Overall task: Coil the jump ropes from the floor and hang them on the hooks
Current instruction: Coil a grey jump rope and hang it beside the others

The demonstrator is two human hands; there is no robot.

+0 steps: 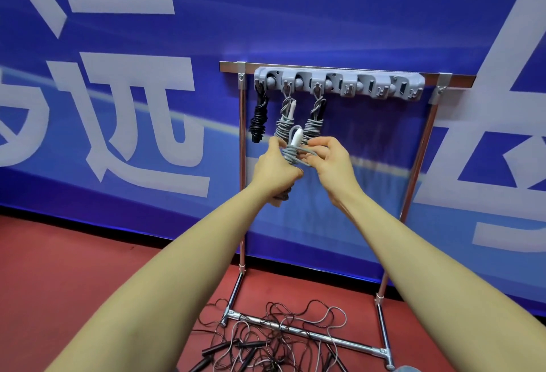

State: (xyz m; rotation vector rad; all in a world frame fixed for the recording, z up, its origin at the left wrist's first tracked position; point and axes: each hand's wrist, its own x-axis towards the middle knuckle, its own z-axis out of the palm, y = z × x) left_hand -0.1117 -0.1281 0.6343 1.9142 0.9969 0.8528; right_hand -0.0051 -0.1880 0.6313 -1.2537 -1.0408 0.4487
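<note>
Red floor (74, 268) under a blue banner wall (295, 16), my left hand (273, 166) and right hand (331, 161) both gripping a coiled grey jump rope (292, 154), white handle (296, 136) poking up

Both hands (274, 169) (332, 164) around a grey coiled rope (292, 154) before the hook rack (339, 83).

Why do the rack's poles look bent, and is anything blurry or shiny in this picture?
Head view: the wide-angle lens bows the metal rack and the banner edge; forearms loom large near the frame's bottom. The grey rope bundle held by the left hand and right hand is slightly soft. Highlights glint on the rack's chrome base; lighting is even, shadows faint.
</note>
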